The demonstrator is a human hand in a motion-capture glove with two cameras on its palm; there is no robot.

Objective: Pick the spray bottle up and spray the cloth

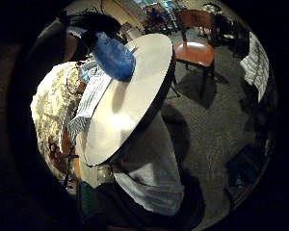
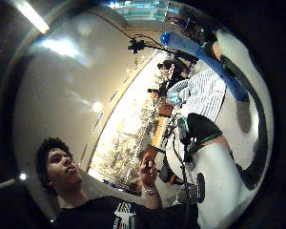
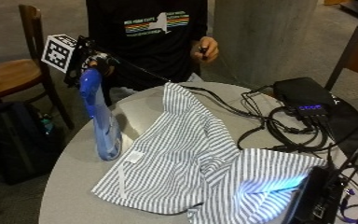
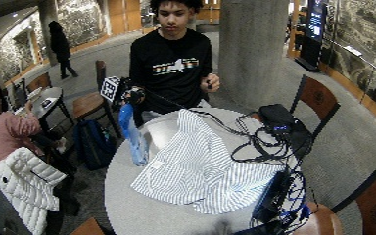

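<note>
A tall blue spray bottle [image 3: 101,116] stands slightly tilted at the left edge of the round grey table [image 3: 73,186]. My gloved right hand [image 3: 97,61] grips its head from above. The bottle's base is down at the table top, just left of the cloth [image 3: 191,154], a grey-and-white striped shirt spread over the middle of the table. In the little finger side palm view the bottle [image 1: 113,57] shows beside the cloth [image 1: 91,96]. The thumb side palm view has the bottle [image 2: 195,47] running past the cloth [image 2: 205,93]. The bare left hand [image 3: 205,49] holds a small dark object at chest height.
A black box [image 3: 303,93] with tangled cables [image 3: 272,126] fills the table's right side, and a dark device [image 3: 312,196] stands at the front right. A wooden chair [image 3: 11,74] and a dark bag [image 3: 17,135] sit on the floor to the left. A concrete pillar [image 3: 259,32] rises behind.
</note>
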